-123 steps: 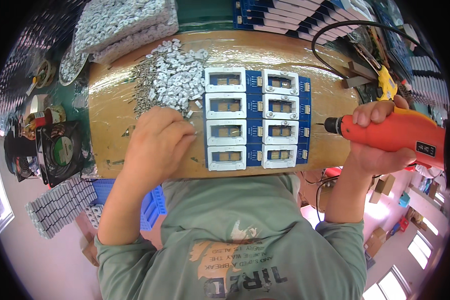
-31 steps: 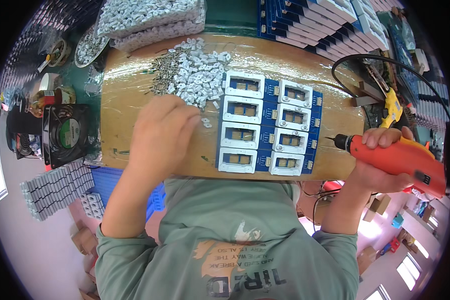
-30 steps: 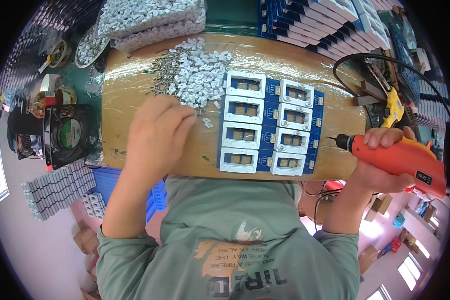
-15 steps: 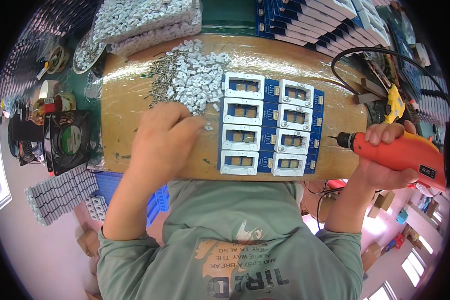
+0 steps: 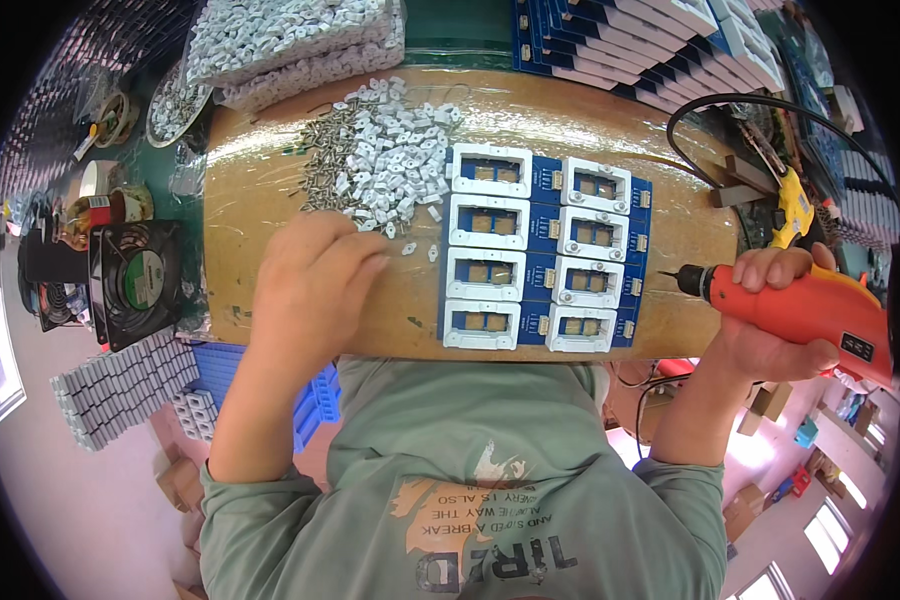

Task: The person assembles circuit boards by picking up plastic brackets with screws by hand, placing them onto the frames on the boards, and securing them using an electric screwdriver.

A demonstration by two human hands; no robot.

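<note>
A brown work surface (image 5: 255,190) was seen across the middle of the frame. Screws (image 5: 320,160) and small white plastic pieces (image 5: 395,160) were heaped at its upper left; right of centre, white frames (image 5: 488,241) were set on blue circuit boards (image 5: 540,243) in two columns.

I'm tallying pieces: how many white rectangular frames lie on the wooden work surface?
8: four left-column frames, lined up from far to near, and four right-column frames alongside them. None there appears hidden.

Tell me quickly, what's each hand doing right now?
Left hand: curled beside the white pieces; can't tell if it's holding anything.
Right hand: closed around the red power tool.
</note>
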